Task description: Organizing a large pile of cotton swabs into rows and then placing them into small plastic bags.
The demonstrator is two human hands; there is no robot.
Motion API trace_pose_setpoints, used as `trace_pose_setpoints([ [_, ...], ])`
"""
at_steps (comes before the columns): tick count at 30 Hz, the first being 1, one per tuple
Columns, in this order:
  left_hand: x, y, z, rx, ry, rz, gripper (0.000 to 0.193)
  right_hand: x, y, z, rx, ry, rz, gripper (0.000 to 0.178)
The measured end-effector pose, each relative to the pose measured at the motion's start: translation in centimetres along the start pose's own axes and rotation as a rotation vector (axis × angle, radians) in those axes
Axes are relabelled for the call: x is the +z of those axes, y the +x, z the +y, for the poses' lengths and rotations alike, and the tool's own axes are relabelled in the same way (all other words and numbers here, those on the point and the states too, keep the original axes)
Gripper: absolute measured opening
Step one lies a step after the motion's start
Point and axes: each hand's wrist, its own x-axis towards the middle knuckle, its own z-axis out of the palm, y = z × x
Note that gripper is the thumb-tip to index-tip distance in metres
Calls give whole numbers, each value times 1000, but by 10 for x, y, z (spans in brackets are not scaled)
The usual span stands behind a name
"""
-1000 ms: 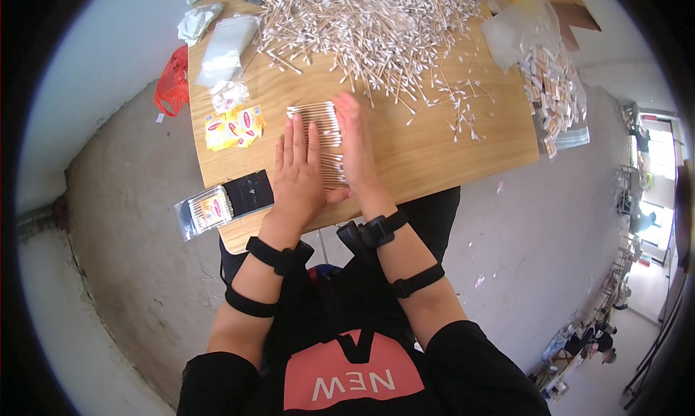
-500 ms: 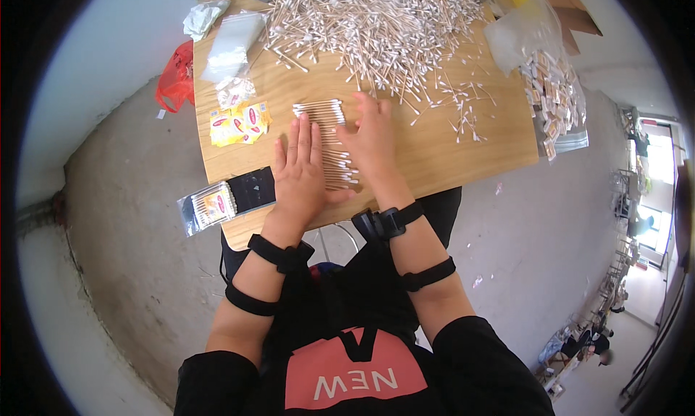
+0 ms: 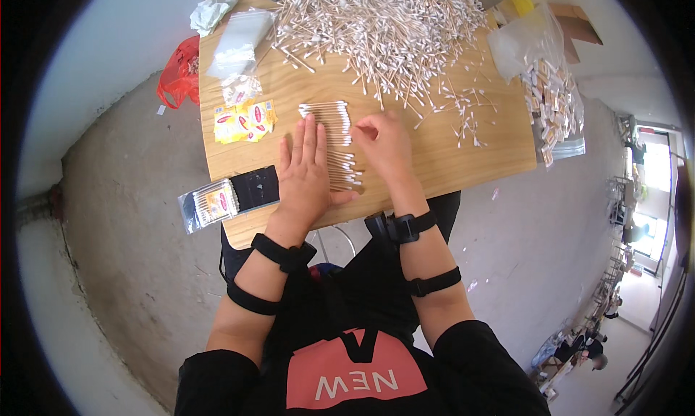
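- On the wooden table [image 3: 478, 159], a row of double-tipped cotton swabs [image 3: 336, 130] ran from twelve o'clock down to six, sticks lying crosswise; its lower tips were ragged, so a one-sided push might have fanned them more.
- Over the row's nine-o'clock ends, the left hand [image 3: 305, 178] lay flat, fingers straight and clenching nothing; uneven palm pressure could have rolled sticks over one another.
- At the row's three o'clock, the right hand [image 3: 385, 142] was curled just beside the tips; whether it grasped a swab could not be told. Its knuckles, brushing the row, could have knocked sticks askew.
- Towards one o'clock rose the heap of loose swabs [image 3: 384, 28], with stray swabs [image 3: 467, 112] nearer three; a slide there might have mixed strays in.
- At six o'clock, the table's edge was near the lowest sticks; a downward nudge could have spilled them.
- Around nine o'clock, yellow-and-white printed cards [image 3: 244, 122] lay overlapping; a leftward sweep could have scattered them.
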Motion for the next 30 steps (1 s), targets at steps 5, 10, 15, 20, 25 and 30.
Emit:
trace_pose_setpoints([
  [5, 2, 1, 2, -2, -6, 2, 130, 6, -3, -6, -25, -45, 42, 17],
  [10, 2, 0, 2, -3, -2, 10, 131, 10, 3, 0, 82, -21, 38, 14],
  [15, -1, 1, 3, -17, -9, -18, 131, -12, 3, 25, 199, 162, 178, 12],
  [20, -2, 1, 4, -31, 16, -30, 131, -29, 1, 34, 180, 150, 322, 15],
  [25, 0, 1, 4, -9, 9, -13, 130, -52, -1, 57, 297, 411, 519, 24],
  [30, -2, -3, 2, -12, -90, 53, 128, -55, -15, 53, 425, 450, 526, 43],
])
